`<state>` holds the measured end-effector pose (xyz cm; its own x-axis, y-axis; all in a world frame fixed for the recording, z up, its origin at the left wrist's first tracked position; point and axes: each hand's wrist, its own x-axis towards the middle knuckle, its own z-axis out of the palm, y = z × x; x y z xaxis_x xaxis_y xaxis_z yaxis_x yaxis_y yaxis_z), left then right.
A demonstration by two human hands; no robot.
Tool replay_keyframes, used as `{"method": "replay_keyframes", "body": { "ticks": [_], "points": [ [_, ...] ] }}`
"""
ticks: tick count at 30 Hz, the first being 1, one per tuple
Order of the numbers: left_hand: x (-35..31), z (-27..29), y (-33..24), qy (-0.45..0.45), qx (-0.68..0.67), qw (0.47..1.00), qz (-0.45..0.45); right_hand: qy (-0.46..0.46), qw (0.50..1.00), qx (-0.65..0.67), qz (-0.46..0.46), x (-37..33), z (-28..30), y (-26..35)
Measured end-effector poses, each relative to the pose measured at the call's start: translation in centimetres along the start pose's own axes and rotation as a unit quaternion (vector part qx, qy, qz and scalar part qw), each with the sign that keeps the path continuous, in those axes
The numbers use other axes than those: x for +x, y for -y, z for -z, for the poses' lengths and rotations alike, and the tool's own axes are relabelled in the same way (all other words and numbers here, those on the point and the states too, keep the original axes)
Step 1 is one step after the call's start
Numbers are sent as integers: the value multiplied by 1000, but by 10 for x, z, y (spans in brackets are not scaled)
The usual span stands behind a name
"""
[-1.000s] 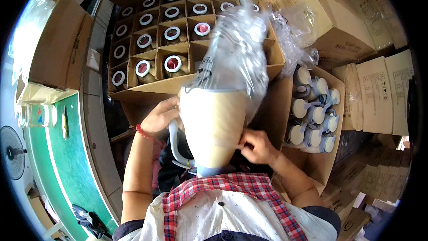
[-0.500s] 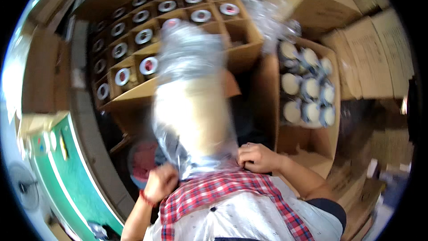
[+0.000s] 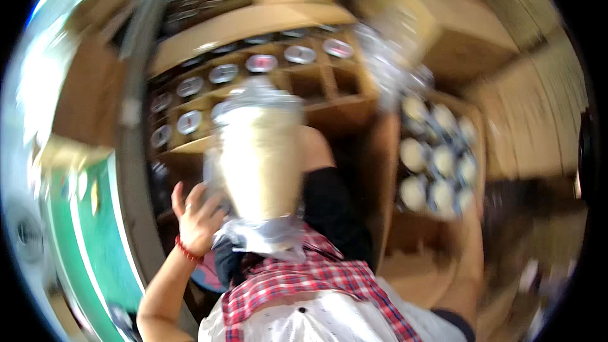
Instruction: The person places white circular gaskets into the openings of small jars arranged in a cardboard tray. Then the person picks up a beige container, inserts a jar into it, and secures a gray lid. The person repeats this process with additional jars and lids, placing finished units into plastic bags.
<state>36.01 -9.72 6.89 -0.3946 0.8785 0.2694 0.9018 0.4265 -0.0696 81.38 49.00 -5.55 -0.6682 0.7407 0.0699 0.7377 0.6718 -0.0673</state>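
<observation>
A tall cream-coloured cylinder (image 3: 261, 161) wrapped in clear plastic stands upright in front of me, over my lap. Loose plastic bunches round its lower end, and blur hides its details. My left hand (image 3: 199, 218), with a red bracelet at the wrist, is raised at its left side with fingers spread. The fingertips are near the plastic; whether they touch it I cannot tell. My right arm reaches out to the carton (image 3: 421, 269) on the right, which holds several round cream-topped things (image 3: 443, 161). Blur smears my right hand (image 3: 470, 206) at that carton's near right side.
Ahead stands a divided carton (image 3: 342, 111) with several silver-topped containers (image 3: 261, 63) in its cells. Crumpled clear plastic (image 3: 396, 66) lies between the cartons. More cardboard boxes (image 3: 468, 22) are stacked at the far right. A green surface with white lines (image 3: 95, 234) is at the left.
My left hand has come off the plastic's lower edge and opened. My right hand has left it and swung right to the carton. The view has shifted, so the cartons sit lower.
</observation>
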Motion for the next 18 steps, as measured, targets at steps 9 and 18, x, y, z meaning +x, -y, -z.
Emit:
{"method": "replay_keyframes", "body": {
  "ticks": [9, 18],
  "points": [
    [-126, 155, 37, -321, -470, 705, 423, 118, 988, 2, -102, 62, -22, -29],
    [-297, 249, 224, -703, -110, 485, 508, 137, 972, 20, -192, 41, 43, -32]
  ]
}}
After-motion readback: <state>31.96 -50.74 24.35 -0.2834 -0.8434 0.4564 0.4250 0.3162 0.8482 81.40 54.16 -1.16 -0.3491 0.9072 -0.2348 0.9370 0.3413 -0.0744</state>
